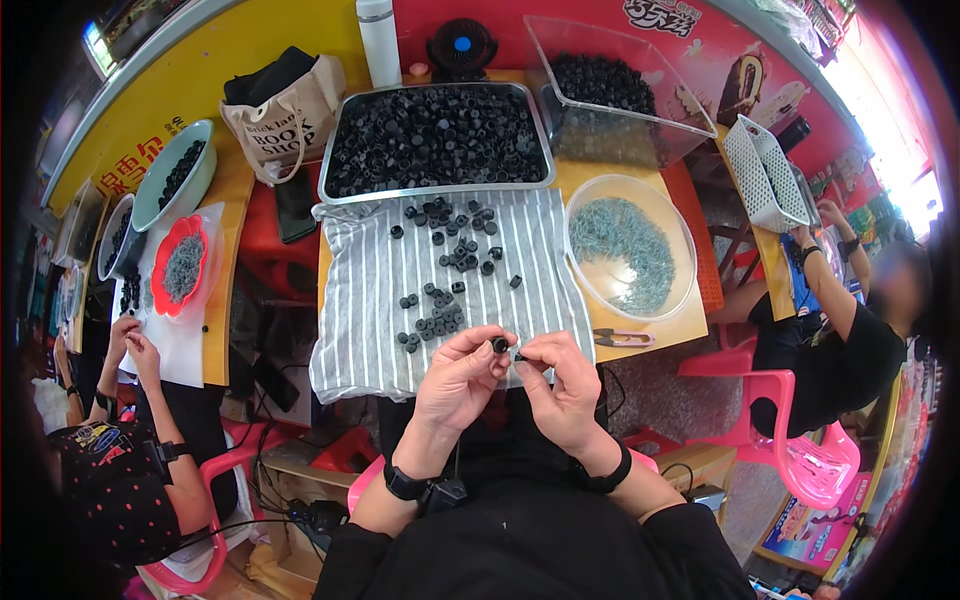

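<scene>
Between the thumb and fingers of my left hand (455, 382) is a small round black plastic cap (499, 344). My right hand (562, 390) is closed in a pinch close beside it, on a tiny dark piece (519, 357) whose kind I cannot make out. Both hands are above the near edge of a grey-and-white striped cloth (350, 300). Several loose black caps (437, 320) lie on the cloth in scattered groups, just beyond my fingers. Farther back stands a metal tray (440, 193) heaped with black plastic parts (435, 135).
Right of the cloth sit a round clear tub (598, 282) of thin greyish-clear pieces and pink-handled thread snips (622, 338). A clear bin (610, 125), black fan (461, 48), white bottle (378, 45) and canvas bag (290, 120) stand behind. People work at tables on both sides.
</scene>
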A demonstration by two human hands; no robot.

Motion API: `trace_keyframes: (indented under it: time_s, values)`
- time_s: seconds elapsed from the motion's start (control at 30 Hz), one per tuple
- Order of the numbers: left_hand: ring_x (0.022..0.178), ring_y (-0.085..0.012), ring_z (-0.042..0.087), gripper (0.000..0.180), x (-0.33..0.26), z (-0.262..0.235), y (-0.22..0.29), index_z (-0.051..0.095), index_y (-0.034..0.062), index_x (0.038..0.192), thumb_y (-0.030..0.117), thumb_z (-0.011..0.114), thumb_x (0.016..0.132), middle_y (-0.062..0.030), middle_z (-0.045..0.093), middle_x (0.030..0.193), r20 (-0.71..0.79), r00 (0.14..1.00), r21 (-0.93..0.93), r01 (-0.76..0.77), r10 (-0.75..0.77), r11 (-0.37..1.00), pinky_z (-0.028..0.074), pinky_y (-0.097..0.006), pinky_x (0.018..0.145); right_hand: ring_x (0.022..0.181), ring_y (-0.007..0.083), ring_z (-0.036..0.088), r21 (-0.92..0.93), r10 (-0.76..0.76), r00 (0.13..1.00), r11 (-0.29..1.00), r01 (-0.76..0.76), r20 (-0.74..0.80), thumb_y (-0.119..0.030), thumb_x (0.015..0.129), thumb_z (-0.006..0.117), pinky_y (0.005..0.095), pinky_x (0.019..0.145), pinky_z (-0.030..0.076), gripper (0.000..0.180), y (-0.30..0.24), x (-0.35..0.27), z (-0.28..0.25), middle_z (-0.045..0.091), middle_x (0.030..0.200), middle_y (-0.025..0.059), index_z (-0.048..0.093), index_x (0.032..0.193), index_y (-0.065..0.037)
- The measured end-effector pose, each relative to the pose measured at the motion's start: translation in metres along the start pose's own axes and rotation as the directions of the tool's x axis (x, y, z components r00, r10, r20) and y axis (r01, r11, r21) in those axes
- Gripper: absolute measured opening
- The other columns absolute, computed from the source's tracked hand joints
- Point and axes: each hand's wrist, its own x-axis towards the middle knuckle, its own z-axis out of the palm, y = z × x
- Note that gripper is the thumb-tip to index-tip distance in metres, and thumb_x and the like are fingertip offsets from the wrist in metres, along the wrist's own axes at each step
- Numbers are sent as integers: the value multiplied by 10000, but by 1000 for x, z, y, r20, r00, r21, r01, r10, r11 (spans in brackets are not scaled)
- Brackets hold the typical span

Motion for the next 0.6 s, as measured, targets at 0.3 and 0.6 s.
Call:
trace_keyframes:
  time_s: [0.3, 0.6]
  values:
    - [951, -163, 652, 200, -1, 2, 0, 670, 7, 1130, 46, 622, 940, -148, 693, 1093, -2, 1000, 45, -1, 1, 999, 523, -267, 802, 730, 221, 629, -106, -58, 998, 993, 55, -28, 98, 789, 691, 298, 620, 514, 181, -2, 0, 7, 614, 877, 129, 635, 946, 25]
    - [936, -170, 662, 198, -2, -3, -4, 670, -15, 1125, 41, 616, 942, -153, 692, 1089, -16, 1000, 50, -1, 2, 999, 544, -268, 799, 736, 257, 628, -203, -118, 993, 973, 111, -23, 98, 770, 696, 331, 614, 510, 191, 1, -2, 9, 613, 873, 129, 649, 942, 29]
